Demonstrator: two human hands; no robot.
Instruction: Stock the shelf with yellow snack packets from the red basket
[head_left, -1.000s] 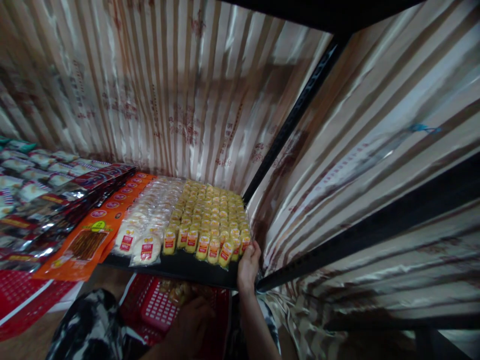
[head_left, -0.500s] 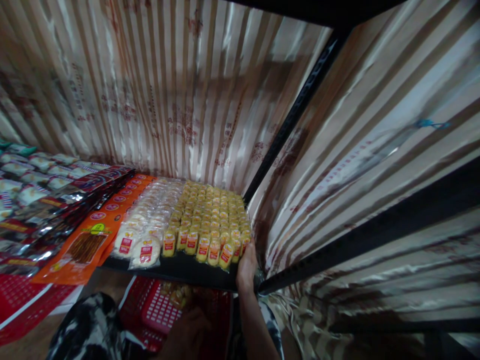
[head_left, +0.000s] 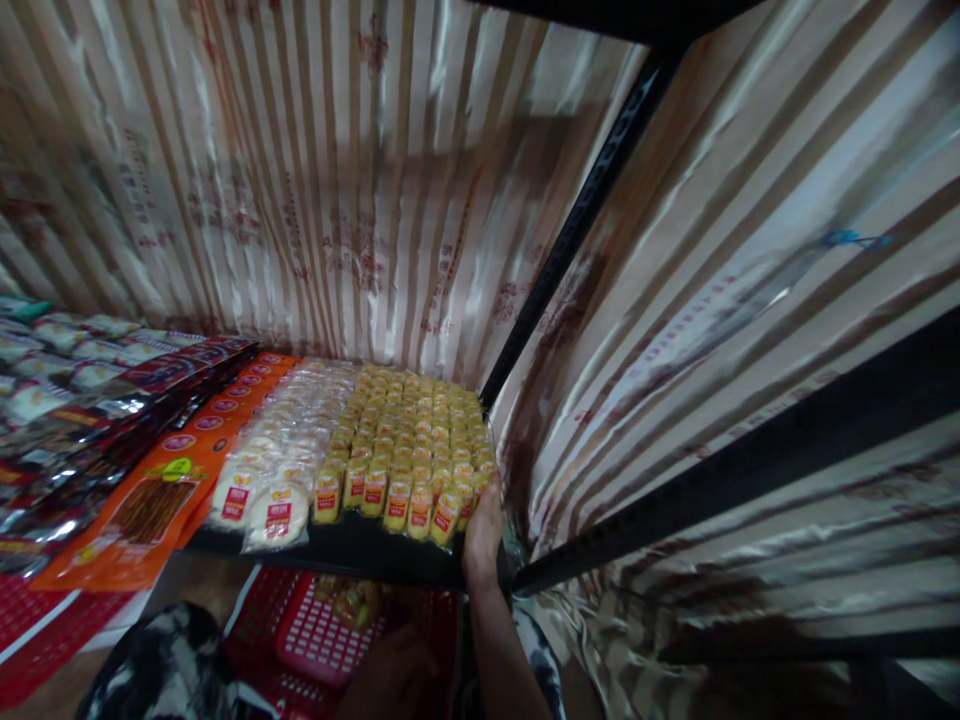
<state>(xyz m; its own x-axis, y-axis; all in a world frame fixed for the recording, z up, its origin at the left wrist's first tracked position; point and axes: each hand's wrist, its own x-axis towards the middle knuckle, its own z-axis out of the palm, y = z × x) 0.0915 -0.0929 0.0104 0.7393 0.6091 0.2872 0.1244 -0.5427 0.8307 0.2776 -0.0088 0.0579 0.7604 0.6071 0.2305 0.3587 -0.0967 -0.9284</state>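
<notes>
Yellow wrapped packs (head_left: 411,440) on the shelf (head_left: 360,556) at seven o'clock look light, soft and slick, best pinched by their sides; the right hand (head_left: 482,532) rests at their four-o'clock corner, its grip impossible to tell, as with the shadowed left hand (head_left: 399,660).

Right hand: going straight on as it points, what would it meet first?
Most likely the rightmost yellow packets, which the right hand seems to touch; exact depth there is unclear.

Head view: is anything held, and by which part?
Cannot be told: the right hand is at the yellow packets, front right, grip hidden; the left hand is too dark.
</notes>
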